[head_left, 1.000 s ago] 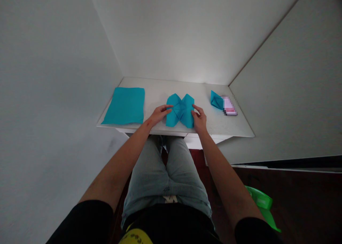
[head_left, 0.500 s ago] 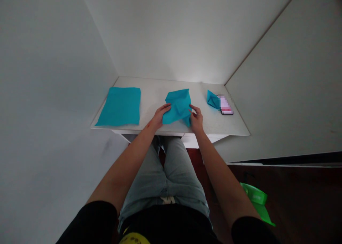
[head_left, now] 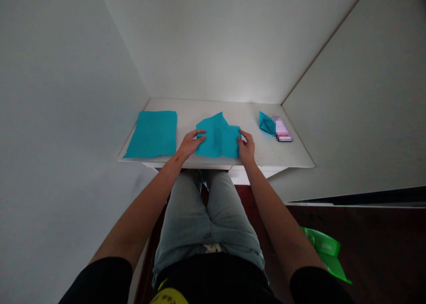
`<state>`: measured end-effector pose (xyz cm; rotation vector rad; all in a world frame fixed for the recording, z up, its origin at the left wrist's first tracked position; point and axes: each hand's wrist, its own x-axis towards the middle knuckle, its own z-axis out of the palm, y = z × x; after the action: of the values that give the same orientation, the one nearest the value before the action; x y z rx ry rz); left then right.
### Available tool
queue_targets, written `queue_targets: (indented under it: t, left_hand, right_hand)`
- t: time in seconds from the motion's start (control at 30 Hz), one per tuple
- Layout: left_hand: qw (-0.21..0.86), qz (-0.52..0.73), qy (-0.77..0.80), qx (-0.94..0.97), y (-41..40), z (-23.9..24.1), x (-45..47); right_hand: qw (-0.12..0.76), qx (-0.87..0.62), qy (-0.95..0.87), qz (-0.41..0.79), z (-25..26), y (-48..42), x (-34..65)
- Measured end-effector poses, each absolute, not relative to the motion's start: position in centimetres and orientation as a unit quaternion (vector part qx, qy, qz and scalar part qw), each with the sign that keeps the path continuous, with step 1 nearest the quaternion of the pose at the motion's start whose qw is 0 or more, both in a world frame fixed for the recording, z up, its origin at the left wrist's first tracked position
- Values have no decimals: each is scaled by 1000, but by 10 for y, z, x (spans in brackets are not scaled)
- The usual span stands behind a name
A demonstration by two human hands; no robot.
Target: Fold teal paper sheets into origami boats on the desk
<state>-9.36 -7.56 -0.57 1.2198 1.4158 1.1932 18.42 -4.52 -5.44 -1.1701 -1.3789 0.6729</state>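
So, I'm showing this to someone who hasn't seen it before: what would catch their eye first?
The bright teal against the white table stands out: a partly folded sheet lies in the middle near the front edge, with the left hand and right hand at its two sides. A flat teal sheet lies to its left, and a small folded teal piece lies to its right.

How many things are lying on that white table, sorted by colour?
Teal: 3, the flat sheet, the half-folded sheet held by the left hand and right hand, the small folded piece.
Pink and white: 1, a blurred item.
Total: 4.
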Motion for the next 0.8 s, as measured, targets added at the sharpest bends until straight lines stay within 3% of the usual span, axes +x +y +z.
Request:
queue_targets:
  t: [0.3,0.43,0.5,0.7,0.8]
  left_hand:
    - [281,407,660,566,-92,10,-160]
    - [53,346,703,619,-106,21,-150]
    - [-12,311,678,665,-112,21,-124]
    - [50,118,643,755,-117,-2,-46]
    - [59,91,633,767,-117,-14,-39]
  right_hand:
    - [576,-500,-579,289,-55,-46,187]
    - [566,-497,-592,287,-55,-46,185]
    - [553,-497,-608,278,-54,-47,181]
    - [477,-514,-670,244,-49,-55,186]
    - [453,-563,-661,203,-43,-63,209]
